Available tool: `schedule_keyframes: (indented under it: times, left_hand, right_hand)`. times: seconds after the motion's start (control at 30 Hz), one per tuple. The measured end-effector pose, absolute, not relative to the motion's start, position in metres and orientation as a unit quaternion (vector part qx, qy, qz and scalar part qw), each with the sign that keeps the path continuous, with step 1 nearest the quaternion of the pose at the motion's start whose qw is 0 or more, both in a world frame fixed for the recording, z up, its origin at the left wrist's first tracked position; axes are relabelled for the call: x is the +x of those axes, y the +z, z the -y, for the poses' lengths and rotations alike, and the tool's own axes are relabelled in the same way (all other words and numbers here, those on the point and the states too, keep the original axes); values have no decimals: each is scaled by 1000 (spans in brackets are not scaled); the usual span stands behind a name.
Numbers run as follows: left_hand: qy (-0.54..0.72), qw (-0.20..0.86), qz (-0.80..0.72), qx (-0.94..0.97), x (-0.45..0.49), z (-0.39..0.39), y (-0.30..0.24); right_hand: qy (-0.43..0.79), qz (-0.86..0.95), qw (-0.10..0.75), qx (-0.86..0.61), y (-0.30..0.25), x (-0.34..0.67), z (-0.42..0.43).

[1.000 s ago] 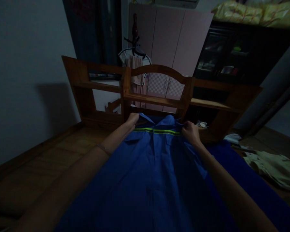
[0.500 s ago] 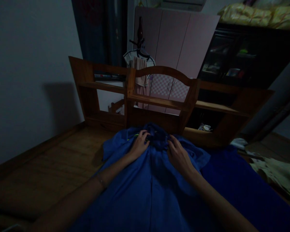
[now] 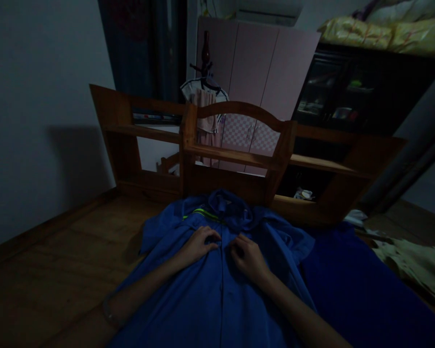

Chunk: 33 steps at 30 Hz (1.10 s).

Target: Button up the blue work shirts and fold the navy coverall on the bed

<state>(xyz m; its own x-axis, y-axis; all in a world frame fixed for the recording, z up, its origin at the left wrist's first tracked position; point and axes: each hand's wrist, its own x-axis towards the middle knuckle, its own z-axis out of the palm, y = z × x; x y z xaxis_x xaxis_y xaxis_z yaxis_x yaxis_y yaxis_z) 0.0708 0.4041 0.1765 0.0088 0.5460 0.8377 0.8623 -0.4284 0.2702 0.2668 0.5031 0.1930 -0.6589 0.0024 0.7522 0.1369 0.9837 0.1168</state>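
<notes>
A blue short-sleeved shirt (image 3: 203,299) lies front side up before me, its collar at the far end and a yellow-green stripe across the chest. My left hand (image 3: 201,245) rests on the left side of its button front, finger and thumb closed on the cloth near the front edge. Opposite it, just right of the buttons, my right hand (image 3: 249,257) is curled with fingertips pinched against the shirt. The exact fold of cloth in each pinch is hard to see in the dim light.
A wooden shelf unit (image 3: 235,153) stands behind the collar. Wooden boards (image 3: 76,246) show at left beside a white wall (image 3: 39,87). At right are a dark blue cloth (image 3: 358,290) and a pale cloth (image 3: 416,266). A pink wardrobe (image 3: 257,63) stands farther back.
Both hands have moved from the collar down toward me along the shirt front. The collar and the yellow-green stripe are now more exposed.
</notes>
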Motion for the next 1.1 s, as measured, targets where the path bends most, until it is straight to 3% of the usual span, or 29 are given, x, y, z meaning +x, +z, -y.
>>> schedule_keyframes:
  times: [0.77,1.1]
  left_hand:
    - [-528,141,508,-666,89,-407,165]
    - [-516,143,526,-661,89,-407,165]
  right_hand:
    - [-197,893,393,-101,180,267,-484]
    - [7,883,469,6,184,266,-499]
